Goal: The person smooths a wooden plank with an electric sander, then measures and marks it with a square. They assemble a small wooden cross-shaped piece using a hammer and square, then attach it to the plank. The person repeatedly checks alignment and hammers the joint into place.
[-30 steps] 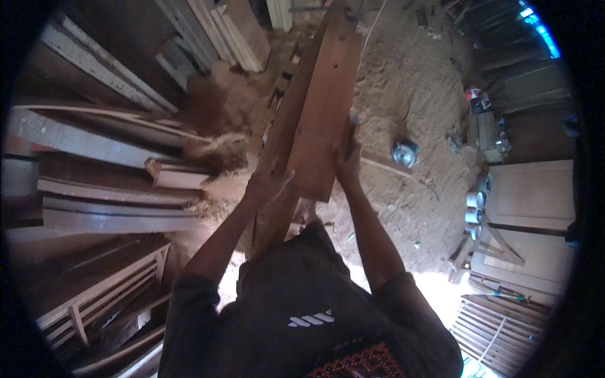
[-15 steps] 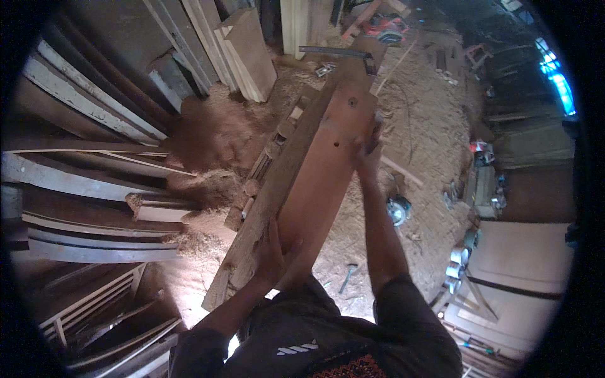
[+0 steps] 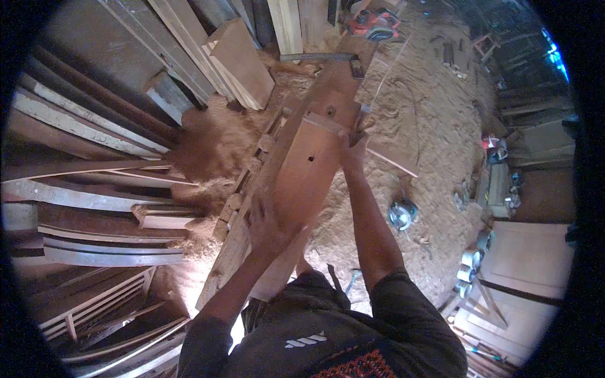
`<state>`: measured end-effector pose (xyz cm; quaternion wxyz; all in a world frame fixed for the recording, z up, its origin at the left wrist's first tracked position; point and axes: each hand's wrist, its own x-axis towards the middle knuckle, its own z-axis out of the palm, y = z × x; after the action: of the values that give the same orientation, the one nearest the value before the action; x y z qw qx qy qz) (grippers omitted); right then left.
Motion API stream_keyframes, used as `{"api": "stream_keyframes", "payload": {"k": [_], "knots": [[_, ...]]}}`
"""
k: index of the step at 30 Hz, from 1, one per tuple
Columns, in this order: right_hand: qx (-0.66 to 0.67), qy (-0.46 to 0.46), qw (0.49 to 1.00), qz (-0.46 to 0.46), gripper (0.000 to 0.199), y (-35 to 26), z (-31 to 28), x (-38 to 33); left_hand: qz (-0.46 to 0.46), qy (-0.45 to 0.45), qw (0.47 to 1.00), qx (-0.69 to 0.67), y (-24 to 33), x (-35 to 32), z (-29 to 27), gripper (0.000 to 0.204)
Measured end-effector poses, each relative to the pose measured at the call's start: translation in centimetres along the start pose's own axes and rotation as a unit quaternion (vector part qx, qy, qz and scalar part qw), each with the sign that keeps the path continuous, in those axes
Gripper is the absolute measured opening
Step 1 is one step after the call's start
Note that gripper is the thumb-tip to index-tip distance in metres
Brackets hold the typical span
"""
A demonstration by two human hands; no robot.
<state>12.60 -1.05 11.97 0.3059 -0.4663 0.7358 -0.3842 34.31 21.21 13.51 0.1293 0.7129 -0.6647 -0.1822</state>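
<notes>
A smooth reddish-brown wooden board (image 3: 301, 183) with a small dark hole lies lengthwise over a long timber bench (image 3: 321, 91). Its far end edge shows as a paler strip, standing a little above the surface beyond. My left hand (image 3: 266, 230) is at the board's near left side, fingers along its edge and palm against it. My right hand (image 3: 354, 152) grips the right edge close to the far end; some of its fingers are hidden behind the board. A dark flat bar (image 3: 318, 57) lies across the bench farther off.
A red power tool (image 3: 375, 25) rests at the bench's far end. A circular saw (image 3: 402, 214) and a hammer-like tool (image 3: 353, 280) lie on the shavings-covered floor (image 3: 391, 132) to the right. Planks (image 3: 239, 66) lean at the far left; curved timbers (image 3: 94, 195) are stacked at left.
The board's far end edge shows more distinctly now, as if lifted or tilted. Both hands keep hold of the board. The whole view has shifted slightly.
</notes>
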Motion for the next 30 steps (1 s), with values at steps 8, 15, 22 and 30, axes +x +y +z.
{"api": "stream_keyframes", "payload": {"k": [8,15,22,30], "knots": [[-0.066,0.077,0.992,-0.077,0.09,2.2,1.4,2.3,-0.016,-0.072,0.997,0.019,3.9,5.0,0.9,0.137],[0.071,-0.022,0.976,-0.203,0.074,-2.3,0.8,8.8,0.009,-0.029,0.999,-0.017,3.8,6.1,0.6,0.135],[0.067,0.012,0.965,-0.254,0.081,-3.1,1.1,8.6,0.016,-0.028,0.999,-0.019,3.6,5.8,1.0,0.135],[0.001,0.004,0.992,-0.129,0.071,-0.7,0.9,5.9,-0.008,-0.047,0.999,-0.016,3.7,5.8,0.9,0.135]]}}
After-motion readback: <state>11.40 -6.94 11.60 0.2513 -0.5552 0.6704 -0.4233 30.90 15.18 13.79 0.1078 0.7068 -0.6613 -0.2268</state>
